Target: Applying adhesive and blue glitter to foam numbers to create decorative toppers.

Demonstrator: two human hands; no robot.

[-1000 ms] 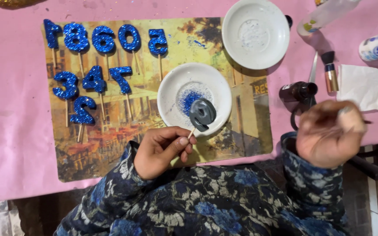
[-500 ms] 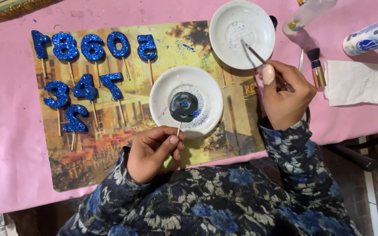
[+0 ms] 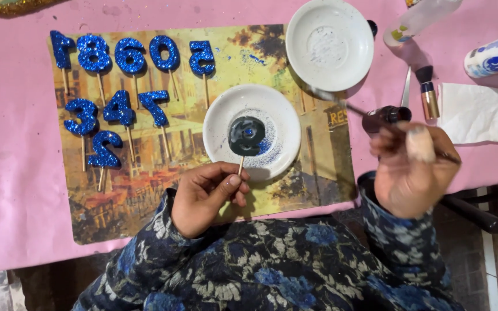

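Number-on-a-stick is lying dark in the near plate, the left hand pinching its stick steady while the right hand, seemingly clutching a thin brush, is best sweeping lightly.

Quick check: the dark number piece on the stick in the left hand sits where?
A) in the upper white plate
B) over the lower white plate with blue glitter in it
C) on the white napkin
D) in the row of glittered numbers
B: the left hand pinches the stick, and the dark number piece lies over the lower white plate, amid blue glitter.
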